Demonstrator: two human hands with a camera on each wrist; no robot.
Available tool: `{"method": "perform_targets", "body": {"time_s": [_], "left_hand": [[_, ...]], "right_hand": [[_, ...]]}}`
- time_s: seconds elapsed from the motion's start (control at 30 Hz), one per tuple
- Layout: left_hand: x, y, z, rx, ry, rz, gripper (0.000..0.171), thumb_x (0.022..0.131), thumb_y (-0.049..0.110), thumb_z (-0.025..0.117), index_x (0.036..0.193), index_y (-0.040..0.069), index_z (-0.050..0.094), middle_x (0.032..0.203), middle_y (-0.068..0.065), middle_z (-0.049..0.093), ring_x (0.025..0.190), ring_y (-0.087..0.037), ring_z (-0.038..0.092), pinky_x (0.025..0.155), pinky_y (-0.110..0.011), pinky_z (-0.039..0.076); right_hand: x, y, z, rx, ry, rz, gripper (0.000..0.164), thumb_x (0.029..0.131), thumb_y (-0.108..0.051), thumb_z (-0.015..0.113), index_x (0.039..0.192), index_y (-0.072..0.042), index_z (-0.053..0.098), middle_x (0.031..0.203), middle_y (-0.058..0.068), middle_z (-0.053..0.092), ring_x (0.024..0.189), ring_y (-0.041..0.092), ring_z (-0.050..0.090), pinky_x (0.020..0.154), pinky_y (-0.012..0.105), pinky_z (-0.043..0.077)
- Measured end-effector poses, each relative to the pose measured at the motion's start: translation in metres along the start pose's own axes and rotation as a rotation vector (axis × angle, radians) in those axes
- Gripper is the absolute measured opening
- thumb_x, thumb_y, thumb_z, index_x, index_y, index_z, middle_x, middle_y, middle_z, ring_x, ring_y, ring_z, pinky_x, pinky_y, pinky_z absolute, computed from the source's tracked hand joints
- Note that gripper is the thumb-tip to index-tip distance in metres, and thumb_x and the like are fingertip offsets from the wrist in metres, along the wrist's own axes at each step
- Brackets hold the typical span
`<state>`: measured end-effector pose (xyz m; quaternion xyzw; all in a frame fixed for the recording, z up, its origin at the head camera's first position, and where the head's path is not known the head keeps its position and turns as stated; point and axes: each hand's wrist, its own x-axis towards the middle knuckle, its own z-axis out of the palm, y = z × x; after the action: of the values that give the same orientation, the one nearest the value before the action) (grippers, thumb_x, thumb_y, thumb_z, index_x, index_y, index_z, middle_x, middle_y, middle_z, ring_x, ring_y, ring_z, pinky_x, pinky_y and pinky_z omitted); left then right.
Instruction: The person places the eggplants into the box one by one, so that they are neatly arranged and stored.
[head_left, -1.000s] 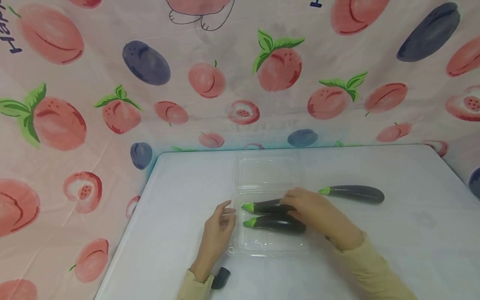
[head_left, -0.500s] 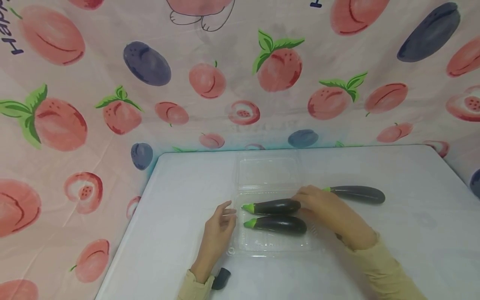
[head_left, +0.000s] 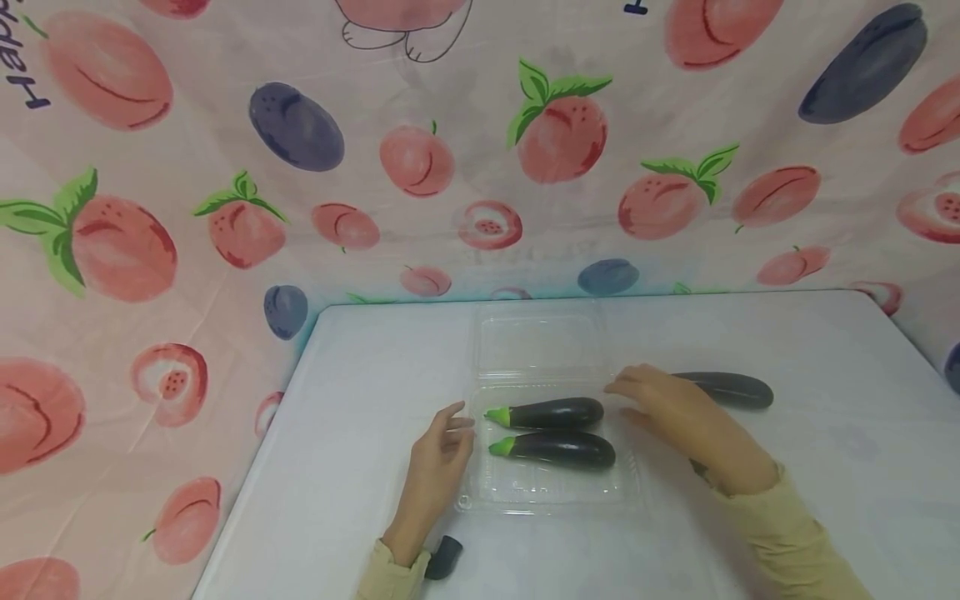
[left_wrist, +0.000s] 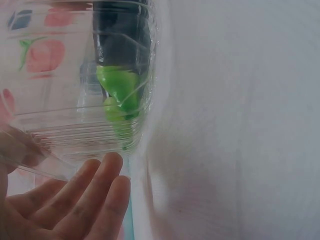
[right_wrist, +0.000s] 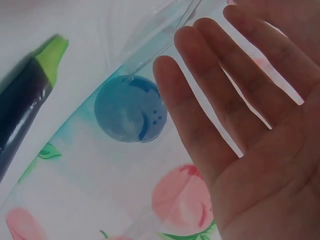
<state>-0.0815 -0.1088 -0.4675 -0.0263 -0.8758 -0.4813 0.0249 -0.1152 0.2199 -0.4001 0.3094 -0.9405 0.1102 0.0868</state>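
Two dark eggplants with green stems, the far eggplant (head_left: pixel 558 412) and the near eggplant (head_left: pixel 562 450), lie side by side in a clear plastic clamshell box (head_left: pixel 525 498). The box's lid (head_left: pixel 536 343) is folded back. My left hand (head_left: pixel 437 454) is at the box's left rim, fingers loosely extended; the left wrist view shows the fingertips close to the ribbed wall, contact unclear. My right hand (head_left: pixel 663 408) holds nothing and hovers right of the box, its fingers straight in the right wrist view. A third eggplant (head_left: pixel 735 390) lies on the table, its stem end hidden behind that hand.
The white table (head_left: pixel 375 358) ends at the back and left against a fruit-printed cloth (head_left: pixel 360 100). A small black object (head_left: pixel 444 557) is beside the left wrist.
My right hand has let go of the far eggplant and moved right, off the box, towards the third eggplant. The left hand and both boxed eggplants stay in place.
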Motion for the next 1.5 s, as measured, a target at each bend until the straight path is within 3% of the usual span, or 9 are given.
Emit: {"method": "perform_targets", "body": {"time_s": [0.9,1.5], "left_hand": [[-0.002,0.0,-0.001,-0.003,-0.001,0.025,0.042,0.1,0.019,0.059,0.141,0.011,0.051,0.119,-0.005,0.069,0.105,-0.021,0.069,0.091,-0.034,0.058],[-0.001,0.0,-0.002,-0.009,-0.007,0.028,0.042,0.1,0.02,0.059,0.141,0.012,0.05,0.12,-0.005,0.069,0.106,-0.022,0.069,0.092,-0.035,0.058]], "right_hand": [[-0.008,0.035,0.004,0.007,-0.062,0.108,0.03,0.081,-0.003,0.079,0.11,-0.001,0.071,0.108,0.014,0.069,0.105,0.034,0.065,0.089,0.05,0.057],[-0.014,0.055,0.012,0.025,-0.036,0.16,0.037,0.079,0.004,0.078,0.115,0.005,0.067,0.111,0.019,0.067,0.106,0.037,0.064,0.091,0.053,0.055]]}}
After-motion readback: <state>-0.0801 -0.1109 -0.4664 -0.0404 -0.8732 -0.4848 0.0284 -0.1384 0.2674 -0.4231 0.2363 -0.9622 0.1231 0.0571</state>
